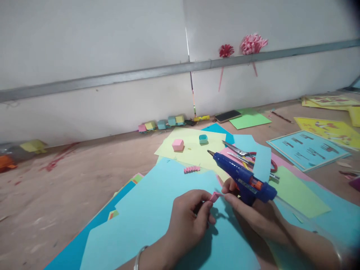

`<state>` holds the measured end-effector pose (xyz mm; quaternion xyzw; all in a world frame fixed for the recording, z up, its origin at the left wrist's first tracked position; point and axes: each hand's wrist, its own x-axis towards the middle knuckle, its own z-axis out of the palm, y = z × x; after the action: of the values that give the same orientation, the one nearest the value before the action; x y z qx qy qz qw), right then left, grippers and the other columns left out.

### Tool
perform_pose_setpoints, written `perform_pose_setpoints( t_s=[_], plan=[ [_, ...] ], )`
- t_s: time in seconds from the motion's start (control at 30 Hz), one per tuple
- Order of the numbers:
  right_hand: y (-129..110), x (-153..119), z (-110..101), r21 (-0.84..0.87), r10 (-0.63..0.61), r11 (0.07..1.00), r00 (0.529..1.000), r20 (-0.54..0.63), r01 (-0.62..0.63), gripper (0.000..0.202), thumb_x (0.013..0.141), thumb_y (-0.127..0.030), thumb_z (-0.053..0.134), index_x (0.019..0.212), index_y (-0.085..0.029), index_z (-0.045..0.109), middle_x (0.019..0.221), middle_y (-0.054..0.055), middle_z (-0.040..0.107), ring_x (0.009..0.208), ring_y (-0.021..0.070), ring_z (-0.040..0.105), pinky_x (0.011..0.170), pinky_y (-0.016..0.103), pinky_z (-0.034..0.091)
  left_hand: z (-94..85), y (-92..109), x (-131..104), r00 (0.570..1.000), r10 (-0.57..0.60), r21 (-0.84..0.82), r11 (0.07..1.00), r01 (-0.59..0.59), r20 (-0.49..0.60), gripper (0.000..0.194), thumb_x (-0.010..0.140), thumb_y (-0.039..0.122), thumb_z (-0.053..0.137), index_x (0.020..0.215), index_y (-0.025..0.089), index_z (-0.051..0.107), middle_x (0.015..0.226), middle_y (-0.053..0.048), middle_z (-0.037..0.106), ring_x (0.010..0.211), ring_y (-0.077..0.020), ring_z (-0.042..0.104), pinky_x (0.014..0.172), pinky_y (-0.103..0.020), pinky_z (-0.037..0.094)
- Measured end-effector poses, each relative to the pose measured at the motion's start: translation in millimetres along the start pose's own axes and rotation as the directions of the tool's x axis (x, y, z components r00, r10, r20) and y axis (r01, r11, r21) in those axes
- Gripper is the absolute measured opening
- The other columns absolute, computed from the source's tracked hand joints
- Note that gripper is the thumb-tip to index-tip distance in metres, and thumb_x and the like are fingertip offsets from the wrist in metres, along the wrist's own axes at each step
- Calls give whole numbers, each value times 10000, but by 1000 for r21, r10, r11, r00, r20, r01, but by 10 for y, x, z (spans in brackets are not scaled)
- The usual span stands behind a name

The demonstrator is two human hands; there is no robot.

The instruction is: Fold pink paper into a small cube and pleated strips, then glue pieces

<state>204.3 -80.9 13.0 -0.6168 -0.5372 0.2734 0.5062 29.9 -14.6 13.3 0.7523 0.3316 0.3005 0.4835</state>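
A small folded pink paper piece is pinched between the thumb and fingers of my left hand. My right hand is wrapped round a blue glue gun, whose nozzle points up and left; its index finger reaches to the pink piece's right end. Both hands are above light blue paper. Beyond them lie a pleated pink strip, a pink paper box and a small teal open box on pale yellow paper.
Scissors lie among papers behind the glue gun. A phone, a yellow tube and small paper blocks stand along the white wall. A light blue card is at right.
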Motion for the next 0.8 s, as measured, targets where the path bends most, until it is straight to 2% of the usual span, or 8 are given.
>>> perform_pose_setpoints(
  t_s=[0.1,0.2,0.4,0.57,0.7,0.8],
  plan=[
    [-25,11,-22,24,2,1000,1000,-4,-2,149,898,-374,543,899,-227,568,927,35,640,873,189,614,821,345,508,-7,-25,-2,994,106,59,993,-106,0,146,877,178,527,852,175,671,641,-39,694,487,-135,647,458,-201,501],
    [-65,7,-26,40,20,999,999,28,-21,155,871,-382,579,895,-228,571,899,32,643,838,188,616,788,340,520,-1,-30,-2,984,176,92,980,-177,18,159,890,169,507,867,177,664,724,-59,717,562,-145,669,498,-213,525],
    [-74,-15,-12,7,74,997,991,112,-76,159,842,-383,630,902,-238,605,796,0,659,723,162,628,739,313,545,34,-7,-9,989,146,72,986,-147,25,149,878,159,527,851,174,673,710,-41,713,532,-122,654,501,-195,527],
    [-110,-10,-28,4,49,999,988,148,-50,134,861,-354,605,909,-233,635,873,20,692,807,188,657,758,320,553,71,-15,-38,996,86,-23,996,-85,25,128,894,191,526,873,173,651,699,-42,698,549,-133,676,505,-190,540],
    [-165,14,-27,69,156,983,970,188,-172,136,834,-352,605,856,-220,627,788,13,682,731,182,650,678,303,542,81,-42,-45,999,26,-144,989,-20,42,119,919,209,512,997,194,601,749,-39,700,581,-138,685,467,-175,520],
    [-162,58,-18,107,230,960,949,216,-257,140,801,-341,640,797,-204,610,722,-3,645,694,164,618,654,286,506,67,-73,-33,986,165,-81,983,-162,36,214,906,132,503,1045,207,647,806,-41,717,517,-95,645,470,-158,509]
  ],
)
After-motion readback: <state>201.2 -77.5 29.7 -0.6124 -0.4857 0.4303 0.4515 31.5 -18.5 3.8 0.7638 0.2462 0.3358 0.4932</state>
